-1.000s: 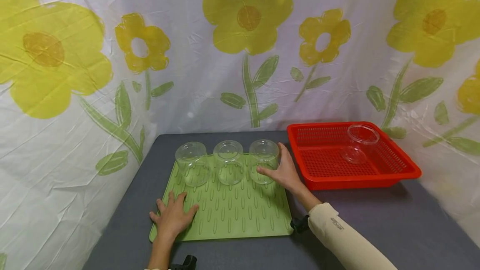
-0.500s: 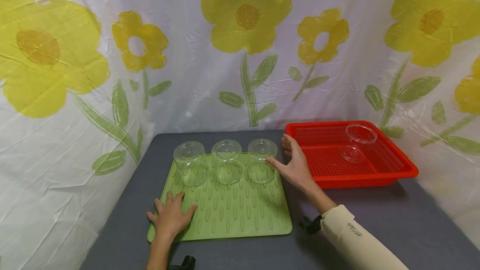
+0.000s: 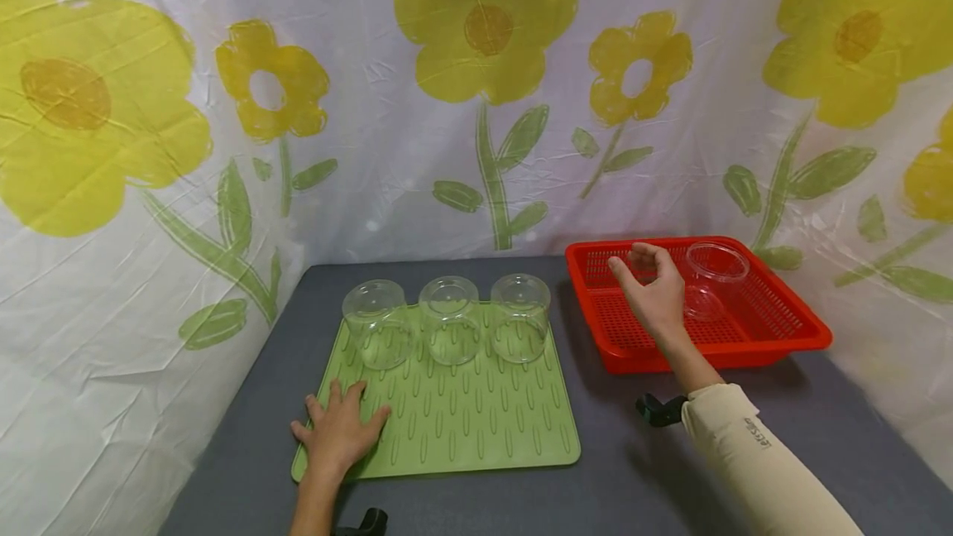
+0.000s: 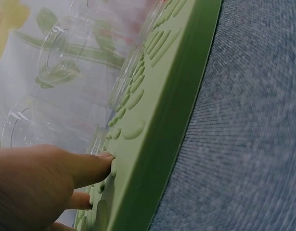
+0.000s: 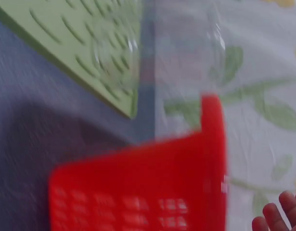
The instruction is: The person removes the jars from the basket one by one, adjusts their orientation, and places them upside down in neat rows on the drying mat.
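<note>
Three clear jars stand in a row along the far side of a green ridged mat (image 3: 476, 437): a left jar (image 3: 378, 325), a middle jar (image 3: 450, 321) and a right jar (image 3: 519, 319). My left hand (image 3: 338, 433) rests with spread fingers on the mat's near left corner; in the left wrist view its thumb (image 4: 92, 168) touches the ridged surface. Over the red basket (image 3: 625, 361) is my right hand (image 3: 658, 296), thumb and fingers apart and nothing between them. Just right of it, another clear jar (image 3: 718, 265) stands in the basket, partly hidden by the hand.
The mat and basket lie on a dark grey table (image 3: 521, 503), with a strip of bare tabletop between them. A white curtain (image 3: 372, 189) printed with yellow flowers hangs behind and at the sides.
My right hand has left the right jar on the mat and moved right, over the red basket. The left hand stays in place on the mat.
</note>
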The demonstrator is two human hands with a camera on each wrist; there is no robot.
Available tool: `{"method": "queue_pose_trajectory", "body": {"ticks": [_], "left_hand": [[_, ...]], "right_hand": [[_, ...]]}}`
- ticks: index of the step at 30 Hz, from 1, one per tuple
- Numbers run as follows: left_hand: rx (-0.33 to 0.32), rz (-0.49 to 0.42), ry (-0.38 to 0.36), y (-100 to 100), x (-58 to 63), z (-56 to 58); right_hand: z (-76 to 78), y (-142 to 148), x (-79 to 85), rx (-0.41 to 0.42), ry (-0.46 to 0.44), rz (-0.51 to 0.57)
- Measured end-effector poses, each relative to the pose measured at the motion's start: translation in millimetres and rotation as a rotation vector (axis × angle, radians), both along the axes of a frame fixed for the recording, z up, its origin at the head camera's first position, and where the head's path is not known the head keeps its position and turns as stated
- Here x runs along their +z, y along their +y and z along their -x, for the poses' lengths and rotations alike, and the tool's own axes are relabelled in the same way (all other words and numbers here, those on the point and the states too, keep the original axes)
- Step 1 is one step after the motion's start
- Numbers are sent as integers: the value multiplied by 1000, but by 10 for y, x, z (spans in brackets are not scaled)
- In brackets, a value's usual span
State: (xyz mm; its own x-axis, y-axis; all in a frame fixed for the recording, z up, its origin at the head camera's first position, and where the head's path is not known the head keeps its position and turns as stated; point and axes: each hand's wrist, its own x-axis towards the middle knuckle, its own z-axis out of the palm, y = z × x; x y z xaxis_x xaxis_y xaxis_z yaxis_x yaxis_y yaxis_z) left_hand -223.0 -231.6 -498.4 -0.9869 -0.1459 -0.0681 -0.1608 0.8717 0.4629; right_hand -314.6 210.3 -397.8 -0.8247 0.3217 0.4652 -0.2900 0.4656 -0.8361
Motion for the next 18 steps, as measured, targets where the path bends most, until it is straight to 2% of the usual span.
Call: {"method": "queue_pose_trajectory", "body": {"ticks": [7,12,15,18], "left_hand": [[0,6,-7,-5,1,-9],[-2,10,-13,-11,1,-15],[-6,6,-15,-11,0,-10],[-8,6,-17,-5,3,-11]], "right_hand": [[60,361,147,-149,-55,98],[98,613,186,-261,-66,163],[135,793,180,-323,-95,131],[149,969,176,-343,-160,66]]}}
